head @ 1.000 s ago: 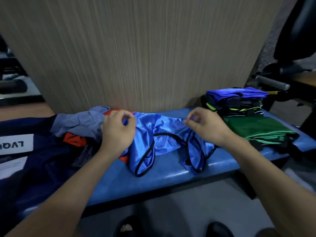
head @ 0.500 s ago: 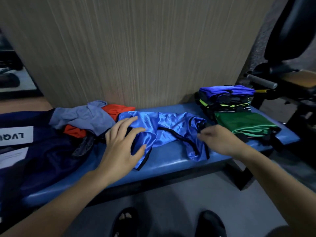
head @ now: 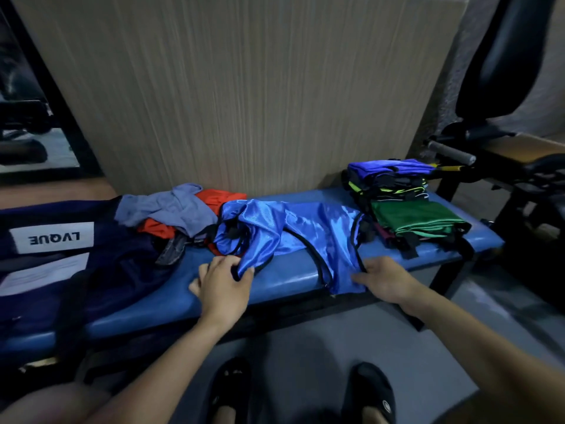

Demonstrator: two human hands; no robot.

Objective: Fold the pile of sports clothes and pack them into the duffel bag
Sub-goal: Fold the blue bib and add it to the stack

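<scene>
Bare forearms (head: pixel 171 359) (blk shoes (head: pixel 371 393))

The blue jersey (head: pixel 293 231) at frame centre is satin-like cloth, glossy, with matt black trim. The grey shirt (head: pixel 171 209) left of it looks matt and soft. The bench (head: pixel 284 273) has smooth padded vinyl (faintly shiny along its front edge). The panel (head: pixel 244 96) behind is matt wood-grain. The bag (head: pixel 61 270) at left is dull fabric with a white label.
</scene>
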